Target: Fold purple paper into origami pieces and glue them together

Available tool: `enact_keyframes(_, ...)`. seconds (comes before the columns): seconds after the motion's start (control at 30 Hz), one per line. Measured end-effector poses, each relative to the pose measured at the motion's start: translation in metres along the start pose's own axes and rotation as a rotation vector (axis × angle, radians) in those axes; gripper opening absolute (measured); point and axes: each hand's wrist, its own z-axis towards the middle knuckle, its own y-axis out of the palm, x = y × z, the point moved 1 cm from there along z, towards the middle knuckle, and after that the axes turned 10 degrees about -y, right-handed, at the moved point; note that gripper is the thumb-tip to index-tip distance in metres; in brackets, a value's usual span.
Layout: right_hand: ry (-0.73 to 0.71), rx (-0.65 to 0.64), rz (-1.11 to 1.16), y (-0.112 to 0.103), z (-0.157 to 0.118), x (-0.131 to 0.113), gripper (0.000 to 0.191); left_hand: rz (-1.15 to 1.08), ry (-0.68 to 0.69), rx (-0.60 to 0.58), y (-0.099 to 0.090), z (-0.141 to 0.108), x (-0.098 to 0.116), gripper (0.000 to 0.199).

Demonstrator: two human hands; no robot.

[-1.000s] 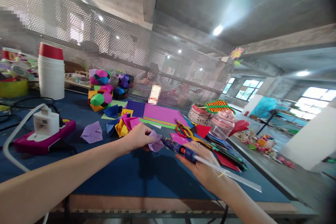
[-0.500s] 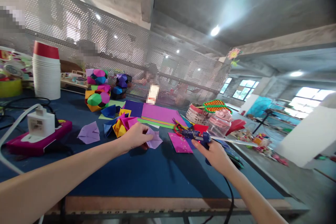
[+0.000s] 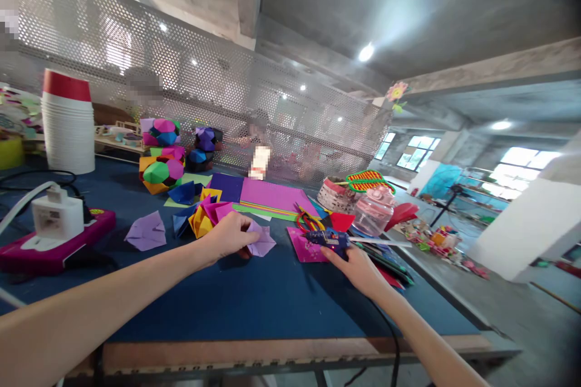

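Observation:
My left hand (image 3: 233, 234) is closed on a folded light-purple paper piece (image 3: 263, 240), just above the dark blue tabletop. Behind that hand sits a cluster of folded paper in yellow (image 3: 200, 221), pink and blue. My right hand (image 3: 358, 263) grips a dark blue glue gun (image 3: 330, 240), its nozzle pointing left. A clear glue stick (image 3: 381, 242) juts from its back end. Under the nozzle lies a pink patterned card (image 3: 302, 246). Another light-purple folded piece (image 3: 146, 231) rests by itself to the left.
At left stand a magenta power strip (image 3: 97, 233) with a white adapter (image 3: 57, 214) and a stack of paper cups (image 3: 68, 124). Paper balls (image 3: 162, 172) and a purple paper stack (image 3: 276, 195) sit behind. A plastic jar (image 3: 373, 211) and basket (image 3: 336, 193) stand right.
My right hand has lowered the glue gun and brought it left, over the pink card. My left hand keeps its hold on the purple paper. The whole view has shifted slightly.

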Motion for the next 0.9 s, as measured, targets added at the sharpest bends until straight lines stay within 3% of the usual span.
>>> enact_keyframes(0.17, 0.007, 0.015, -0.162, -0.015, -0.017, -0.005, 0.046, -0.001, -0.002, 0.010, -0.001, -0.001, 0.001, 0.012)
enact_keyframes(0.33, 0.153, 0.070, -0.571, -0.036, -0.047, -0.028, 0.050, -0.005, -0.006, 0.015, 0.000, -0.001, 0.000, 0.012)
enact_keyframes(0.53, 0.011, 0.196, -0.684, -0.029, -0.056, -0.062, 0.043, -0.002, 0.000, 0.011, -0.001, -0.002, 0.001, 0.013)
enact_keyframes(0.63, -0.032, 0.145, -0.569, -0.022, -0.053, -0.076, 0.038, -0.010, 0.005, 0.009, -0.001, -0.001, 0.000, 0.013)
enact_keyframes(0.73, -0.145, 0.068, -0.269, -0.016, -0.044, -0.094, 0.026, -0.022, 0.005, 0.005, 0.000, 0.001, -0.001, 0.012)
enact_keyframes(0.9, -0.234, 0.010, 0.053, -0.003, -0.001, -0.117, 0.011, -0.045, 0.023, 0.005, 0.001, 0.001, -0.001, 0.012)
